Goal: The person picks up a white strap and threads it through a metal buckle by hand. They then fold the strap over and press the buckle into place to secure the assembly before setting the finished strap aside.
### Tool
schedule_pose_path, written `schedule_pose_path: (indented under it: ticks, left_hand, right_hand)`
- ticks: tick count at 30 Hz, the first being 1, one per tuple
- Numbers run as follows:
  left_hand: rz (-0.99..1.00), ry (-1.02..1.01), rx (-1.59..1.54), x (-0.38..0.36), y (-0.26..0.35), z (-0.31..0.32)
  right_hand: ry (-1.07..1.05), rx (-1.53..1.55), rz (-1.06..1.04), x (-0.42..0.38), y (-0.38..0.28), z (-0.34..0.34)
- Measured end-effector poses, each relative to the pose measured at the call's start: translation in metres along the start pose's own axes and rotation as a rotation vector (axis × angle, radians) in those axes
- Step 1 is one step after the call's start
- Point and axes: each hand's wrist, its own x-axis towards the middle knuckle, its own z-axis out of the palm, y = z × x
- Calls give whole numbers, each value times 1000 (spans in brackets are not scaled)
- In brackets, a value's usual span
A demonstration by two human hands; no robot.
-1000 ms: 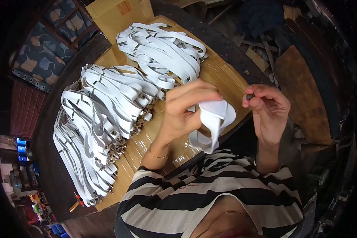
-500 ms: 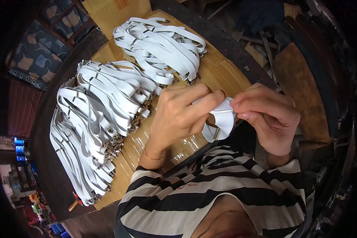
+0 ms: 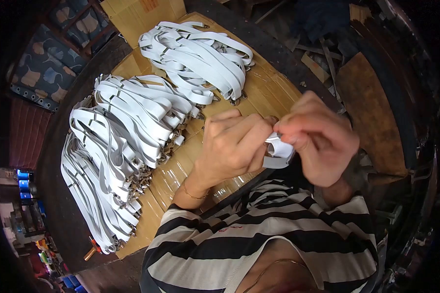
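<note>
A looped white strap (image 3: 277,160) hangs between my two hands, in front of my chest. My left hand (image 3: 234,146) is closed on the strap's left side, with its knuckles facing up. My right hand (image 3: 320,139) pinches at the upper end of the strap, and its fingers are partly blurred. The two sets of fingertips nearly meet, and what lies between them is largely hidden. Bundles of white straps with metal clips (image 3: 117,141) lie left of my left hand. Another white bundle (image 3: 200,58) rests beyond it.
Flattened cardboard (image 3: 269,93) lies under the bundles on a dark table (image 3: 58,205). A tool with an orange handle (image 3: 90,253) is at the lower left. A brown board (image 3: 371,117) and scraps lie at the right.
My right hand has shifted a little to the left and turned. My left hand has moved slightly right. The strap loop between them has changed shape and sits somewhat further right.
</note>
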Motion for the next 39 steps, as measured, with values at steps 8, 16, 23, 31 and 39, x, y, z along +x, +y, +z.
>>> schedule_pose_path:
  ticks: [8,16,23,31,39]
  left_hand:
    - [-23,-11,-83,2,-2,-4]
    - [-14,-68,-84,1,-3,-4]
    - [-11,-95,-122,2,2,-3]
    - [21,-75,-226,-2,-2,-9]
    - [26,-35,-690,0,-9,6]
  right_hand:
    - [-205,127,110,15,-3,-24]
    - [-226,46,60,11,-5,-27]
    - [-194,-58,-51,8,-9,-14]
    - [-291,2,-101,12,-8,-19]
    - [-522,40,-108,16,-20,-37]
